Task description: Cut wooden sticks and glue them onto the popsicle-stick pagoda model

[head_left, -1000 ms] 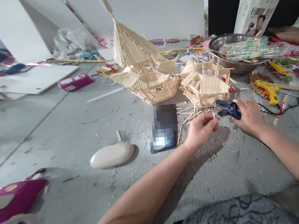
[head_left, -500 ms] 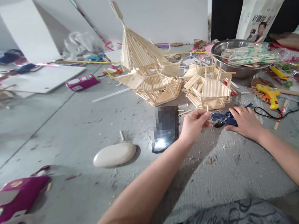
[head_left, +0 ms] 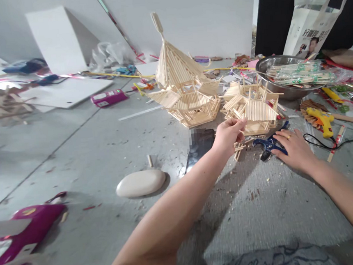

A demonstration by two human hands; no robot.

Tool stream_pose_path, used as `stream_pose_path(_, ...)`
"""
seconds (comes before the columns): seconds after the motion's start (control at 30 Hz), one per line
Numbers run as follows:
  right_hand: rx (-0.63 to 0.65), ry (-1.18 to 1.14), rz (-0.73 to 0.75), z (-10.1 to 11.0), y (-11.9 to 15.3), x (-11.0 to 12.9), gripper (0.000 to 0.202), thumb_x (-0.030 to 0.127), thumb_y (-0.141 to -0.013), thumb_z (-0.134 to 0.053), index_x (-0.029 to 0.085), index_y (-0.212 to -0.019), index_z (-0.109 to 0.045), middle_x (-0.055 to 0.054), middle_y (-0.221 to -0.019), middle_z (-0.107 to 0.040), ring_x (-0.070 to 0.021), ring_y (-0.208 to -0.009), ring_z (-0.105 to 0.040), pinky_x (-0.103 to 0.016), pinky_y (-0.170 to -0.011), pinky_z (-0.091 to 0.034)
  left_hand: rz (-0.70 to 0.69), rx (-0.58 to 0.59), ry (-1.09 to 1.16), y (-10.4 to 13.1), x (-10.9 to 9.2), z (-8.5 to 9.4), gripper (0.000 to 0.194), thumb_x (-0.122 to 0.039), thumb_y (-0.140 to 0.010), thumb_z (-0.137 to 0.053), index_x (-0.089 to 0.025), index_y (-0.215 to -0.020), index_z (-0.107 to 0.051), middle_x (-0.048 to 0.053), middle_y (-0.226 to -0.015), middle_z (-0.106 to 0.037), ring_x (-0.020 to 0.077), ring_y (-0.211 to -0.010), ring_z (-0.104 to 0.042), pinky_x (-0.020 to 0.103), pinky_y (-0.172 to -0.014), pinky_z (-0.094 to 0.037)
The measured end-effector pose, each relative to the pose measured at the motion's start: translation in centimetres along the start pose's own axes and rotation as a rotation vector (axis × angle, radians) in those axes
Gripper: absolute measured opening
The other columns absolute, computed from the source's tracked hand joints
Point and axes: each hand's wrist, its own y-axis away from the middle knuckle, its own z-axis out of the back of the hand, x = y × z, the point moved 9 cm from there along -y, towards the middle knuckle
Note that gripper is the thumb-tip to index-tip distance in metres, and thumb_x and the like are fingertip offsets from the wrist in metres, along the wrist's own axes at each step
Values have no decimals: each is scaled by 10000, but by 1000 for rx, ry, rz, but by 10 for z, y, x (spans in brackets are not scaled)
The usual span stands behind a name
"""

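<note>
My left hand (head_left: 230, 135) is pinched closed in front of the smaller wooden-stick model (head_left: 258, 111); whatever lies between its fingertips is too hidden to make out. Under it, several short cut sticks (head_left: 239, 148) lie in a small pile on the floor. My right hand (head_left: 297, 148) grips the handles of a blue hand cutter (head_left: 270, 144), fingers over one handle and thumb by the other. The cutter rests on the floor, its jaws pointing left and apart. Behind and to the left stands a taller stick model with a pointed roof (head_left: 178, 66).
A black phone (head_left: 200, 145) lies left of my left hand, partly covered by it. A white oval case (head_left: 141, 183) sits further left. On the right are a yellow glue gun (head_left: 322, 119) with a black cord and a metal bowl (head_left: 287, 93) of packaged sticks. Purple devices (head_left: 37, 223) lie left.
My left hand has moved up and away from the cutter's jaws towards the smaller model; the stick seen in it is no longer visible. The cutter has tilted, with my right hand still on it.
</note>
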Motion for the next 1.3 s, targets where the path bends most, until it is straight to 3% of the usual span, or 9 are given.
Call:
stream_pose_path(0.23,-271,-99,142,58,-13,17,203,290,-817,-510,152,-915,-624,-71,-866,-672,-207,-820,-580,-375,-791,-426,15,-28,-32,-7,2,1,274,-221,-718,-637,-156,-531,-448,-76,-412,-434,24,-259,-360,180,-297,-210)
stream_pose_path(0.43,-321,-55,209,75,-37,29,164,241,-806,-507,157,-869,-633,-66,-841,-670,-196,-785,-573,-349,-758,-422,5,-30,5,-11,2,-2,313,-243,-691,-654,-167,-506,-413,-82,-392,-402,30,-242,-335,195,-285,-156)
stream_pose_path(0.73,-315,60,223,75,-59,44,200,250,-806,-479,190,-909,-640,-68,-887,-626,-220,-853,-496,-366,-779,-337,-45,-35,21,-10,-3,-6,341,-221,-702,-623,-172,-463,-385,-86,-353,-365,27,-243,-297,196,-289,-155)
stream_pose_path(1.07,-211,77,232,58,-82,52,323,247,-814,-451,222,-1110,-577,-85,-1037,-566,-256,-1001,-423,-407,-857,-253,-53,-50,-23,-14,-2,-3,341,-280,-669,-650,-176,-475,-390,-87,-358,-376,32,-247,-317,192,-283,-160)
stream_pose_path(1.3,-165,75,199,49,-92,50,390,201,-753,-488,199,-1139,-549,-92,-1097,-535,-266,-1022,-399,-412,-845,-256,-88,-44,-23,-15,-3,-3,338,-319,-643,-673,-172,-494,-407,-86,-371,-389,27,-257,-318,187,-282,-164)
